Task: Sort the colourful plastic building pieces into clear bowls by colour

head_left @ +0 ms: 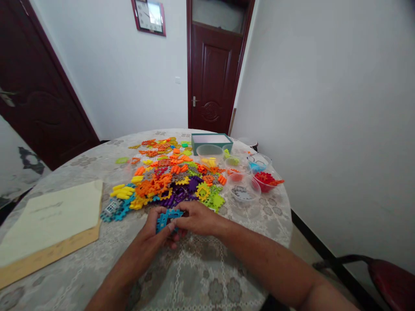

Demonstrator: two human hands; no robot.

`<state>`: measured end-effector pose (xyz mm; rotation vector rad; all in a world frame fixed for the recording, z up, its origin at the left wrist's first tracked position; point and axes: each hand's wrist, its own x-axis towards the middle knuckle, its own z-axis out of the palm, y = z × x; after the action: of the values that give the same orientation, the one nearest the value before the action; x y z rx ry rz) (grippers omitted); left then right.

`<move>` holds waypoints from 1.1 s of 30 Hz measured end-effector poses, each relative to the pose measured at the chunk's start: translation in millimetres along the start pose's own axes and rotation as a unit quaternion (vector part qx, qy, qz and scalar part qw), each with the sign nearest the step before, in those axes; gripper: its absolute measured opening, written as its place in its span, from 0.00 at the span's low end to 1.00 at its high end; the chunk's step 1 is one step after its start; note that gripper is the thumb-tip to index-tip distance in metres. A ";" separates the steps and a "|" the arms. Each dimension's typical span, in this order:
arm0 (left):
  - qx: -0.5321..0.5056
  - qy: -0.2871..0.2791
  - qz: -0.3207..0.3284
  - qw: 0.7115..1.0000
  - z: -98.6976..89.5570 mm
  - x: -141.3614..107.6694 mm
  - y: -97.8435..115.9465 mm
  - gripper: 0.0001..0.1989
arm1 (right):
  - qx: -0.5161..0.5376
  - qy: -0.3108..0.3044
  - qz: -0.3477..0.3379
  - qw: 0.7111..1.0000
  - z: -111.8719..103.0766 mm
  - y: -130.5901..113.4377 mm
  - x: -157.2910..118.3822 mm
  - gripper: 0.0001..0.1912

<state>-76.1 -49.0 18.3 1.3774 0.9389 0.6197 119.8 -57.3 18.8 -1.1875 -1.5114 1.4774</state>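
Note:
Between my hands, above the near part of the table, is a blue plastic building piece (164, 218) with notched edges and an opening in its middle. My left hand (154, 231) grips its left side, thumb across the near edge. From the right, my right hand (197, 219) pinches the same piece, fingers partly hidden behind it. Just beyond lie purple pieces (180, 195), yellow gear-shaped pieces (203, 191), lime green pieces (216, 200) and orange pieces (152, 185). More blue pieces (123, 209) lie left of my hands, with a small white lattice piece (111, 208) among them.
Clear round tubs stand on the right, one with grey pieces (241, 193), another with red pieces (266, 178). A green-edged box (212, 140) stands at the back. Paper on a brown folder (52, 216) covers the left side. A red chair (394, 280) is at lower right.

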 end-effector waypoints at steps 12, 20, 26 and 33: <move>0.036 -0.021 -0.004 0.999 -4.5 7.0 -12.3 0.23 | -0.264 0.189 -0.060 0.944 -140.3 -63.1 -62.8 0.12; 0.067 0.022 0.007 0.997 -6.3 13.1 -18.7 0.23 | -0.511 0.433 0.182 0.720 -299.2 -74.4 -78.8 0.15; 0.072 0.028 0.017 0.997 -6.2 9.7 -16.6 0.22 | -0.527 0.439 0.226 0.692 -320.3 -54.3 -78.6 0.17; 0.070 0.028 0.030 0.997 -1.5 6.8 -13.3 0.19 | -0.500 0.454 -0.042 0.737 -213.6 -62.3 -96.0 0.15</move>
<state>-75.9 -44.3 4.0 1.5249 1.0038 0.6509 342.7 -69.2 113.2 -1.9657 -1.5136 -0.2477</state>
